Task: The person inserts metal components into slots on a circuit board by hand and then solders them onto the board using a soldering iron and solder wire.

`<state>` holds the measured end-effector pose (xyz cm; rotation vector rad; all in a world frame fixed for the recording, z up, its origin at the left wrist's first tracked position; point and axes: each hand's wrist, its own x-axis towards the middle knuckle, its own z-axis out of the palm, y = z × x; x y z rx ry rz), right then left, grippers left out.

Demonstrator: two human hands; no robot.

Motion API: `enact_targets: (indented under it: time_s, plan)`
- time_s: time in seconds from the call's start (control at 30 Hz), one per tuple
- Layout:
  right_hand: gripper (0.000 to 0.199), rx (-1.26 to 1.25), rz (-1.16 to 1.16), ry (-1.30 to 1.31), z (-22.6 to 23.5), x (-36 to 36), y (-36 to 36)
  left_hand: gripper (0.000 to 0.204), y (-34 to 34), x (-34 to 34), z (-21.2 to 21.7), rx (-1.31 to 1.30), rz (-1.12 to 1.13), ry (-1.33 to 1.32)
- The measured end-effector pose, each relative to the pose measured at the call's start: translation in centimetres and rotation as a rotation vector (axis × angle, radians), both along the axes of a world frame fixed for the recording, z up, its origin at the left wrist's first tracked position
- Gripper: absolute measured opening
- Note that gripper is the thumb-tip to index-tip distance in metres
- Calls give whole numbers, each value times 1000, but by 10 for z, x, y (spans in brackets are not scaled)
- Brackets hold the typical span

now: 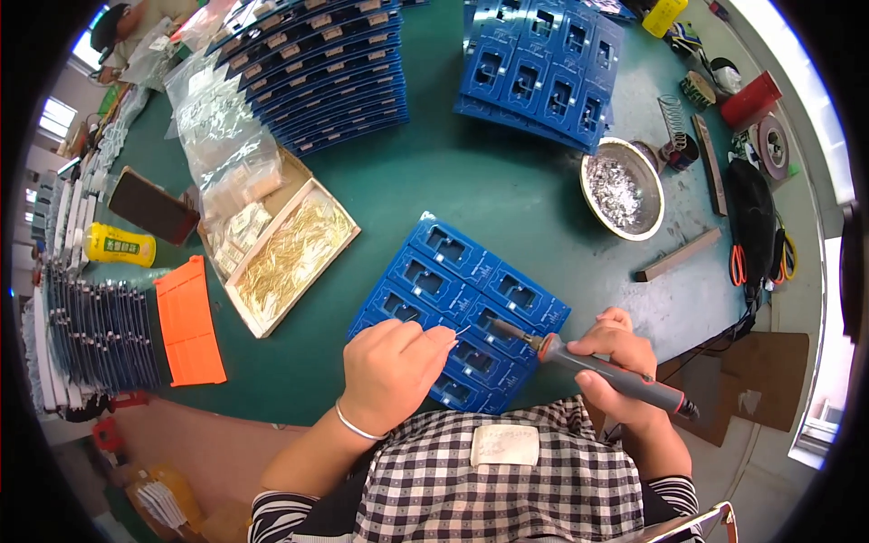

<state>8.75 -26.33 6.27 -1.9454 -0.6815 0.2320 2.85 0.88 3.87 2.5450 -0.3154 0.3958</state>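
Note:
A blue circuit board panel [484,312] with several cut-outs lies at an angle on the green table in front of me. My right hand [620,357] grips a grey soldering iron [615,376], its metal tip over the panel's middle. Over the panel's near left part, my left hand [394,371] is closed, with fingertips pinching a thin wire [463,330] that pokes out toward the iron's tip. The fingers hide part of the panel and most of the wire.
A divided tray [264,328] of gold pins stands left of the panel. Tall blue panel stacks [348,90] [539,77] rise at the back. Right are a bowl of metal scraps [659,204], a bar [679,255] and scissors [738,265]. An orange plate [192,326] lies left.

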Motion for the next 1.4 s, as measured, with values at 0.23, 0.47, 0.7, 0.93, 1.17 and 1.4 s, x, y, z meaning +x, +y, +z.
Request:
enact_targets:
  time_s: [0.23, 0.47, 0.7, 0.93, 1.17, 1.4]
  plan:
    - [24, 28, 19, -28, -5, 5, 3, 12, -7, 16, -1, 0, -24, -3]
    - [24, 7, 58, -31, -6, 11, 4, 11, -9, 20, -4, -2, -32, 39]
    - [25, 1, 70, -37, -6, 14, 5, 12, -9, 17, -4, 1, -42, 77]
    - [24, 2, 83, -21, -6, 17, 4, 13, -7, 21, -2, 4, -55, 97]
    - [26, 47, -34, 6, 3, 27, -9, 13, -2, 39, 4, -134, -15, 31]
    - [24, 15, -52, -81, -2, 35, -7, 13, -10, 58, -1, -44, -120, 26]
